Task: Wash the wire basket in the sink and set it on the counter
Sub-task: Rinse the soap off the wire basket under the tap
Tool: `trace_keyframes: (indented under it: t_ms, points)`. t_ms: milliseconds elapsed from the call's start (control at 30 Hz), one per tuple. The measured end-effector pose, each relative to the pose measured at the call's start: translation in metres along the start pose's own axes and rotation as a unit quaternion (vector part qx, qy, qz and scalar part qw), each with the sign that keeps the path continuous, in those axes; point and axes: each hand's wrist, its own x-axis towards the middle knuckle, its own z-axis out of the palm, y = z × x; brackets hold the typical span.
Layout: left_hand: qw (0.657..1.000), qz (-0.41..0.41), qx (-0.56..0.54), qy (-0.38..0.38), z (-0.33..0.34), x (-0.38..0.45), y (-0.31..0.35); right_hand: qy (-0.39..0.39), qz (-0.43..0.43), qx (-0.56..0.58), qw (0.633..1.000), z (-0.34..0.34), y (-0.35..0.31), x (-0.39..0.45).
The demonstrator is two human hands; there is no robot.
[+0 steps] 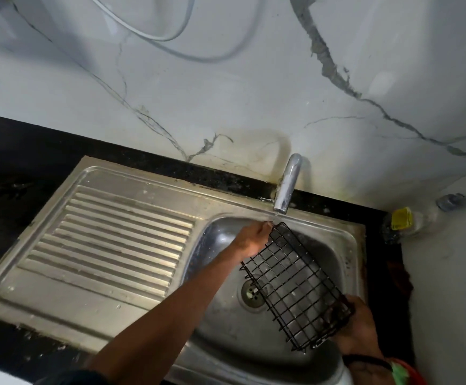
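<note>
A black wire basket (295,284) hangs tilted over the steel sink bowl (220,323), its far end under the tap (287,184). My right hand (357,329) grips the basket's near lower end. At the far top corner my left hand (251,240) touches the rim, fingers curled against the wire. The drain (251,295) shows through the mesh. A thin stream of water seems to fall from the spout onto the far corner.
A ribbed steel drainboard (109,245) lies left of the bowl, set in a black counter (18,162). A clear bottle with a yellow label (409,220) lies at the back right corner. A marble-patterned wall with hanging cables rises behind.
</note>
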Motion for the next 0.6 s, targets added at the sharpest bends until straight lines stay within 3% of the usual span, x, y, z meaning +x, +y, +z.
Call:
trace_keyframes:
  t_ms: [100, 233, 400, 533, 600]
  points:
    - [0.999, 0.042, 0.028, 0.000, 0.013, 0.000, 0.005, -0.002, 0.060, -0.003, 0.998, -0.003, 0.011, -0.015]
    - [0.994, 0.071, 0.069, 0.047, 0.026, 0.009, 0.019, 0.068, 0.032, -0.104, 0.992, -0.002, 0.028, -0.029]
    - [0.981, -0.036, -0.149, 0.116, 0.021, 0.042, 0.028, 0.133, -0.052, -0.223, 0.964, 0.002, 0.026, -0.024]
    - [0.888, -0.109, -0.429, 0.129, 0.021, 0.050, 0.047, 0.148, -0.042, -0.208, 0.966, -0.009, 0.023, -0.012]
    - [0.892, -0.100, -0.416, 0.148, 0.025, 0.046, 0.050, 0.145, -0.047, -0.203, 0.967, -0.010, 0.022, -0.012]
